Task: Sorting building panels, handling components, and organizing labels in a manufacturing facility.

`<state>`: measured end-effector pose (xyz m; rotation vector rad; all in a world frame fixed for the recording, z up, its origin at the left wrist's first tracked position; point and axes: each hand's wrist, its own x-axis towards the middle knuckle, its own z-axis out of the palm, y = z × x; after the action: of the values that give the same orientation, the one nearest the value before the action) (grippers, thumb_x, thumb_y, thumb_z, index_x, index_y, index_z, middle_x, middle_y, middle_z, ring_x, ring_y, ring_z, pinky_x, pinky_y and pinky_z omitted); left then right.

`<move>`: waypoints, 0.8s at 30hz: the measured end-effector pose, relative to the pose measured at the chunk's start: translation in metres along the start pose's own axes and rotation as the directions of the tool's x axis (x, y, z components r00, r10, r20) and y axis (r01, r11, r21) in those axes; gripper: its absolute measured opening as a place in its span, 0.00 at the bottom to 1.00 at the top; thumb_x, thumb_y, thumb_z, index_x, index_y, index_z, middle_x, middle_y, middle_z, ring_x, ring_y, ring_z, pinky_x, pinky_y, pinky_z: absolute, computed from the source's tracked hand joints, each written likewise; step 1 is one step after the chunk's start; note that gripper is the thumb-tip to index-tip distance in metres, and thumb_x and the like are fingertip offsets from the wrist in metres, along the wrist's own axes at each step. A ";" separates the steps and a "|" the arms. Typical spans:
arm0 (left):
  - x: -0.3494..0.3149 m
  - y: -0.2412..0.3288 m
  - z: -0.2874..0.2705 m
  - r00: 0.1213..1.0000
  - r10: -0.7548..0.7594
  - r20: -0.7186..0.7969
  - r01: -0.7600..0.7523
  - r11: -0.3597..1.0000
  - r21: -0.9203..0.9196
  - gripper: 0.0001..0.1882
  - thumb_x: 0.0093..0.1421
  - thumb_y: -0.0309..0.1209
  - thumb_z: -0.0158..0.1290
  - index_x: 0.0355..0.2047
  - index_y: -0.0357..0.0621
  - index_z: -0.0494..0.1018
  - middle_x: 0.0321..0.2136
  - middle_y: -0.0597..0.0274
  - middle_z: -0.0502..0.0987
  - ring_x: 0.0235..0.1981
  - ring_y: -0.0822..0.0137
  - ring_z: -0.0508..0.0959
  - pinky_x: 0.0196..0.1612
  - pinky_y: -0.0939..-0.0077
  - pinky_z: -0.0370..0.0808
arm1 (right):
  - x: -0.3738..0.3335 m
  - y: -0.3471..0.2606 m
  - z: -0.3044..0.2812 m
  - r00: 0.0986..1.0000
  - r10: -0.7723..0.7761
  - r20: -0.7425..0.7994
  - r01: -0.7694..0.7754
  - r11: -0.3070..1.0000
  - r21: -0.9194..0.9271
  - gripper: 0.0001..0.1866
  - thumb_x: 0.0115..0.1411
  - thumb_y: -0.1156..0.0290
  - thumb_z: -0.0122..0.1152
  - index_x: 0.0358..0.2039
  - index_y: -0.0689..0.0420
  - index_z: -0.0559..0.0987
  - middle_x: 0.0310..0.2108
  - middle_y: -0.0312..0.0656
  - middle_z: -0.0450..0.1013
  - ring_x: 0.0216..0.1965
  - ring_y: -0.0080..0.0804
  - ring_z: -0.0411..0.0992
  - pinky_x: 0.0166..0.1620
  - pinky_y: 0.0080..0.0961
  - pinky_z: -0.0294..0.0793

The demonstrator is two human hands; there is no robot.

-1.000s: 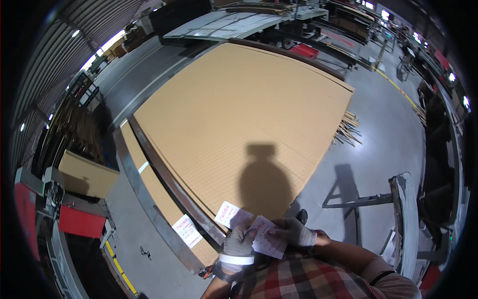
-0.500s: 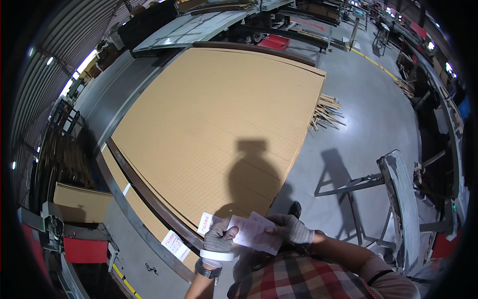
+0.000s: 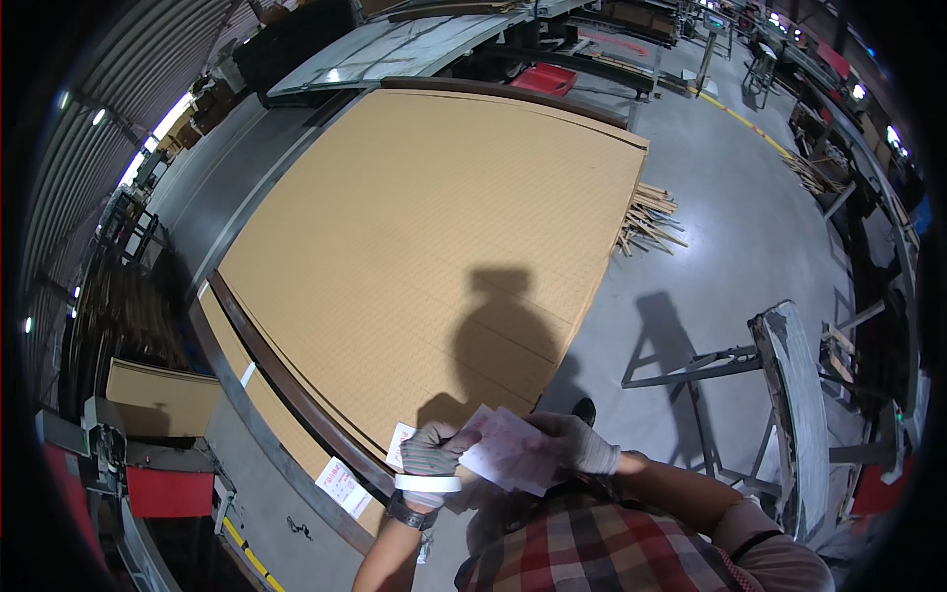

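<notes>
Both my hands are gloved and meet over the near edge of a large brown cardboard stack [image 3: 424,217]. Between them are white paper slips [image 3: 508,452] with red print, overlapping one another. My right hand [image 3: 577,444] grips the slips from their right side. At their left edge, my left hand [image 3: 434,454] has its thumb and fingers closed on them. A white band [image 3: 427,483], like a narrow roll of tape, circles the left wrist above a dark watch [image 3: 409,513]. Another printed slip [image 3: 399,446] shows beside my left hand, partly hidden by it.
A printed sheet [image 3: 343,485] lies on a lower cardboard strip left of a dark metal rail [image 3: 296,390]. To the right stands a grey metal frame [image 3: 789,395]. Thin sticks [image 3: 651,219] jut out by the stack's right side. A pale sloped table [image 3: 395,54] stands beyond.
The fanned slips have come closer together and tilted upward between my hands. My left hand has turned slightly and covers more of the slip beside it.
</notes>
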<state>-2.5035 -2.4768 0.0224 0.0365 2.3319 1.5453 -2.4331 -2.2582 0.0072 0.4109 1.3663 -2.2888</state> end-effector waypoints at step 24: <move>0.021 0.016 -0.020 0.865 0.487 -0.121 -0.171 0.512 0.842 0.20 0.48 0.42 0.60 0.35 0.39 0.73 0.29 0.50 0.73 0.34 0.51 0.72 0.38 0.61 0.69 | -0.008 -0.005 -0.053 0.972 -0.197 -0.131 0.103 0.851 -0.516 0.14 0.57 0.60 0.61 0.33 0.60 0.81 0.25 0.33 0.75 0.29 0.17 0.69 0.34 0.19 0.69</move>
<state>-2.5321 -2.4837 0.0376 0.5151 3.2912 0.4240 -2.4275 -2.2077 -0.0100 0.3469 2.0834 -1.9269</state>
